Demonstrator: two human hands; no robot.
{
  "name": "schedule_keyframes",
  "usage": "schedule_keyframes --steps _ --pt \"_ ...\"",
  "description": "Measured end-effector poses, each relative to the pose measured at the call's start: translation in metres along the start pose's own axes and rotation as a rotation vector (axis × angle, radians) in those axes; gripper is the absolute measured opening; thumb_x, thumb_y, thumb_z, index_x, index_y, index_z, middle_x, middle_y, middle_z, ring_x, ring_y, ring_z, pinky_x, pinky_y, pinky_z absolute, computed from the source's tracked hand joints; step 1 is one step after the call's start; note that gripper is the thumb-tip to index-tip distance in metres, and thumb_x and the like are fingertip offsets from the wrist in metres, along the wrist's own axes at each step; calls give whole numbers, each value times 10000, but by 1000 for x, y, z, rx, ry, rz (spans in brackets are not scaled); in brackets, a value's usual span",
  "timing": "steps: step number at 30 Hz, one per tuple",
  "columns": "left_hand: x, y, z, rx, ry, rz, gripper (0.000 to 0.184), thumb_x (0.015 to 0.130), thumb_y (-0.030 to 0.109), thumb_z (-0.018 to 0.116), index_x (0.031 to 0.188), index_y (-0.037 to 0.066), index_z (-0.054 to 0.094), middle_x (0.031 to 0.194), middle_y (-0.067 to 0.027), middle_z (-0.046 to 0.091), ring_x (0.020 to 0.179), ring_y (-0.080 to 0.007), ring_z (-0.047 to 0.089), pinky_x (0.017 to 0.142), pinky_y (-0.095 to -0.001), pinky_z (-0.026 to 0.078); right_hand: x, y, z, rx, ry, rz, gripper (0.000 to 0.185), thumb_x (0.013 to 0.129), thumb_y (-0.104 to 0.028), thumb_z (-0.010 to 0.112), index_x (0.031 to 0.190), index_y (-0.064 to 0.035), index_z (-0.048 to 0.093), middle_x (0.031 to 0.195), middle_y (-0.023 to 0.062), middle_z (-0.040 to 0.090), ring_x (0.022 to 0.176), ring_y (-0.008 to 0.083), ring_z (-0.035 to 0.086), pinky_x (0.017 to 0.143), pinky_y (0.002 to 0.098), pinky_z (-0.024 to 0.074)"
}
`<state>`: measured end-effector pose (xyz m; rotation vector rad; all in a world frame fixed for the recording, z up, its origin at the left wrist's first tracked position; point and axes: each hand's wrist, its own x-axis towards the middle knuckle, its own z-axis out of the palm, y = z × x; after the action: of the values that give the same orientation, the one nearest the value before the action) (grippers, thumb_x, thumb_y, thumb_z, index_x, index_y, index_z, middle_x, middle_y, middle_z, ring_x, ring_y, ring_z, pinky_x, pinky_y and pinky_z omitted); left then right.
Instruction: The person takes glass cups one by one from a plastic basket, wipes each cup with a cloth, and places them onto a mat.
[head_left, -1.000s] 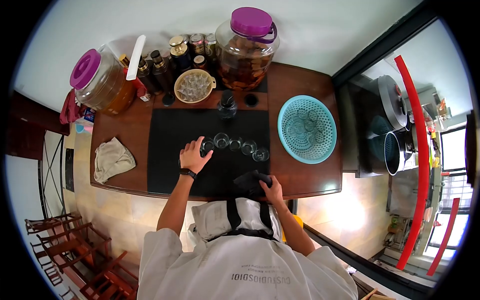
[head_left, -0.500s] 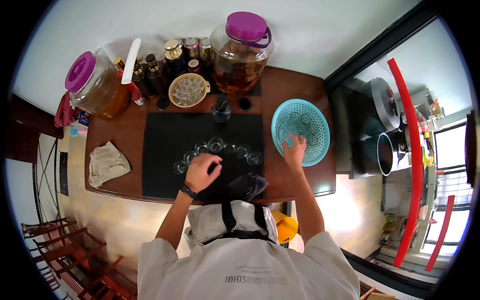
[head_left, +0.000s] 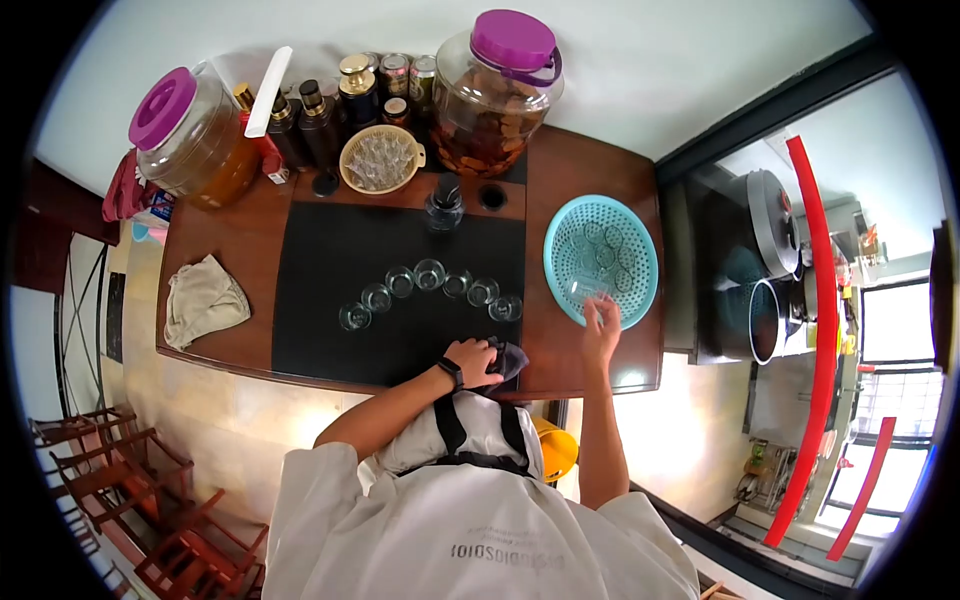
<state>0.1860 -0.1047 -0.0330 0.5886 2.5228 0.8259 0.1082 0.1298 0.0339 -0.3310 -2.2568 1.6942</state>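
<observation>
My right hand [head_left: 601,328] holds a clear glass [head_left: 588,289] by its lower end, over the near side of the blue plastic colander [head_left: 553,238]. More glasses [head_left: 606,256] lie inside that colander. At the table's front edge my left hand [head_left: 472,362] has its fingers closed on a dark grey cloth [head_left: 512,361], partly hidden by the hand. Beyond it, several small clear glasses [head_left: 429,273] stand in an arc on the black mat [head_left: 330,255].
Behind the arc stand a dark glass jar [head_left: 444,205] and a basket [head_left: 417,160] of wrapped items. Large purple-lidded jars [head_left: 495,100], bottles [head_left: 320,125] and cans line the wall. A beige cloth [head_left: 207,303] lies left; a yellow bin [head_left: 556,450] is below the edge.
My left hand has moved from the near side of the glass arc down to the dark cloth and closed on it. My right hand has lifted a glass toward the colander's near rim.
</observation>
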Motion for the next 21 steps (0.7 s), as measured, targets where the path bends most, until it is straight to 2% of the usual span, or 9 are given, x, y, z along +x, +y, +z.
schedule_keyframes --steps 1,5,10,12,14,16,17,18,21 --pt "3 -2 5 26 10 4 404 770 516 630 922 143 620 950 -54 637 906 -270 614 772 -442 472 -11 -7 -8 49 4 85 77 872 -101 646 907 -46 605 989 80 582 1068 202 548 895 282 433" --pt "6 12 0 70 69 -20 351 795 490 608 929 166 612 929 -54 633 887 -276 620 737 -480 431 -54 -12 -30 319 -8 171 161 859 -86 645 965 -31 537 1100 84 549 989 166 556 848 286 453" --pt "12 11 -3 26 166 86 231 800 348 610 855 124 618 880 -67 630 831 -258 626 700 -421 461 -98 0 -26 546 24 398 353 879 -162 586 1183 -28 466 1044 81 575 932 155 577 773 276 485" --pt "6 16 -25 -180 227 81 185 772 271 636 802 90 609 805 -76 624 763 -272 625 649 -387 483 -104 -12 -17 501 -21 474 379 892 -223 573 1224 -74 468 1023 68 577 848 156 594 712 312 521" --pt "-5 24 -48 -229 283 98 166 793 223 641 807 62 607 744 -89 607 689 -255 617 603 -352 479 -107 -27 -13 466 -5 544 399 878 -257 590 1205 -59 477 1008 69 594 863 151 599 644 301 527" --pt "-19 28 -66 -650 257 -10 167 839 212 621 837 45 618 720 -86 585 648 -183 593 582 -316 456 -110 -28 -10 555 -82 543 384 888 -254 578 1197 -48 480 1027 75 612 851 144 605 597 272 518" --pt "-27 29 -72 -753 266 -6 159 904 179 566 891 30 621 710 -17 557 647 -80 524 580 -251 413 -110 -31 -9 558 -87 543 384 888 -254 578 1197 -48 480 1027 75 612 851 144 605 597 272 518" --pt "-34 30 -77 -751 270 -9 159 904 179 566 891 30 621 710 -17 557 647 -80 524 580 -251 413 -110 -35 -9 527 -169 506 340 900 -225 568 1175 -41 493 1029 81 623 862 137 605 618 265 515" --pt "-56 35 -99 -1216 277 -86 159 965 140 488 949 16 586 793 75 487 748 -11 430 673 -177 373 -109 -49 -5 437 -345 410 252 909 -127 566 1131 -19 518 1049 96 651 904 116 592 733 239 479"
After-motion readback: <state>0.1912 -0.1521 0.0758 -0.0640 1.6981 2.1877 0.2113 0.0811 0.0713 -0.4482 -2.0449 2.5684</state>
